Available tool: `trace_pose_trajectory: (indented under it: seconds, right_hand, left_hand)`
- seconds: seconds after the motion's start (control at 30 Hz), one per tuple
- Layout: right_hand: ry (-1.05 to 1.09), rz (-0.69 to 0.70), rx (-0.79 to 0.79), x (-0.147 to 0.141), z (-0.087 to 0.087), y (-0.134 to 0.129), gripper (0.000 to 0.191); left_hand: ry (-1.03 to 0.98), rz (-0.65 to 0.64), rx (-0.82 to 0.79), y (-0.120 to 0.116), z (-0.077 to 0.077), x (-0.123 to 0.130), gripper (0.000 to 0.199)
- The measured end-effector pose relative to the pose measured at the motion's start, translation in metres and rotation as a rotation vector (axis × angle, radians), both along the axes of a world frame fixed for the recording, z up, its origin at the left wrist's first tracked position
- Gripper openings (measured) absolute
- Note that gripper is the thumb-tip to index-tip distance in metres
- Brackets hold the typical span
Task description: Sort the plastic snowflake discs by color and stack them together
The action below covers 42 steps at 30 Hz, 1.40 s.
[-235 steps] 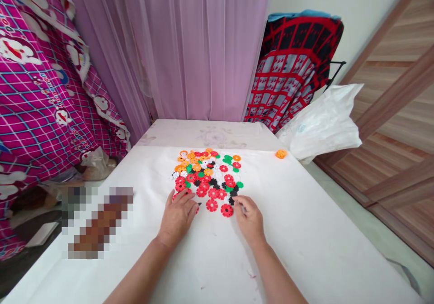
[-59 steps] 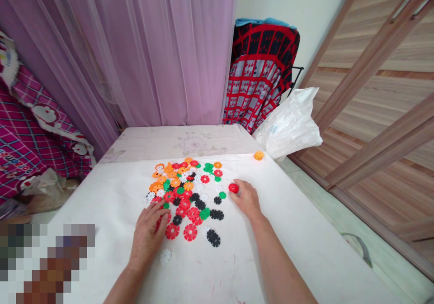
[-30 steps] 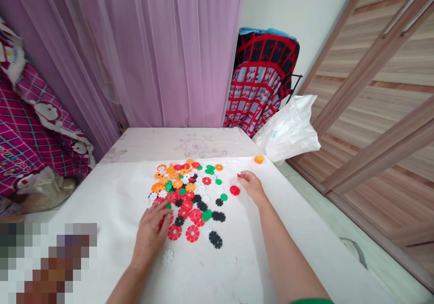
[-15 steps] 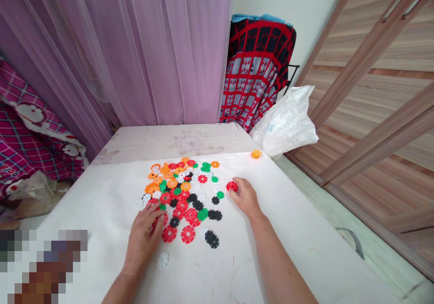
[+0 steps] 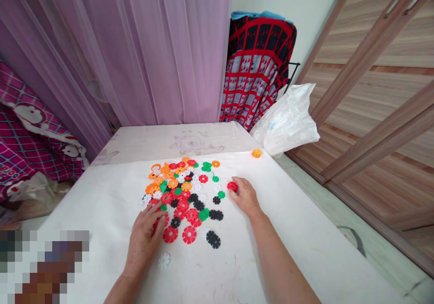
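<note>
On the white tablecloth lies a loose pile of notched plastic snowflake discs [image 5: 183, 204] in red, orange, green, black and white. My left hand [image 5: 145, 227] rests at the pile's near left edge, fingers parted and touching red discs; a few red ones show between thumb and fingers. To the right of the pile, my right hand [image 5: 246, 196] pinches a rounded red cluster of snowflake discs [image 5: 232, 187] between thumb and fingers, close to the cloth. Its underside is hidden. A single white disc [image 5: 164, 260] lies nearer me, and a pair of black discs [image 5: 213, 239] sits right of it.
A rounded orange cluster [image 5: 257, 153] stands by the table's right edge. Beyond that edge is a white plastic bag [image 5: 288, 125]. Purple curtains [image 5: 162, 50] hang behind the table, and a wooden wardrobe [image 5: 379, 96] stands on the right.
The red cluster has turned slightly in my right hand. My left hand stays at the pile, and the view has shifted a little.
</note>
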State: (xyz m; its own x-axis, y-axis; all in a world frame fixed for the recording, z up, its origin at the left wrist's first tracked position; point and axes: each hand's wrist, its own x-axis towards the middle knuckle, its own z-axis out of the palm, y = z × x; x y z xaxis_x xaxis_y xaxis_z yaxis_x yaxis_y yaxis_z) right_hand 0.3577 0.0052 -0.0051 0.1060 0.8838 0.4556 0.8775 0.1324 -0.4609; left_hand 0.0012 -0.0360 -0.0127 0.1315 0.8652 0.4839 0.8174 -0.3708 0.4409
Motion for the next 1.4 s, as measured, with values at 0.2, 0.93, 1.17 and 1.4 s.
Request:
trace_pose_trajectory:
  seconds: [0.2, 0.93, 1.17, 1.4]
  right_hand:
    - [-0.012, -0.007, -0.004, 0.001, 0.000, -0.001, 0.040]
    - [-0.286, 0.189, -0.355, -0.092, 0.048, 0.055, 0.032]
    - [-0.014, 0.159, -0.239, -0.072, 0.052, 0.054, 0.047]
    - [0.405, -0.108, -0.024, 0.011, 0.028, 0.004, 0.055]
  left_hand:
    - [-0.009, -0.002, 0.013, 0.000, -0.001, 0.001, 0.028]
    - [0.007, 0.000, 0.065, 0.003, 0.002, 0.006, 0.031]
    - [0.014, 0.006, 0.062, 0.002, 0.000, 0.005, 0.032]
    - [-0.005, 0.020, 0.059, 0.003, -0.006, 0.003, 0.031]
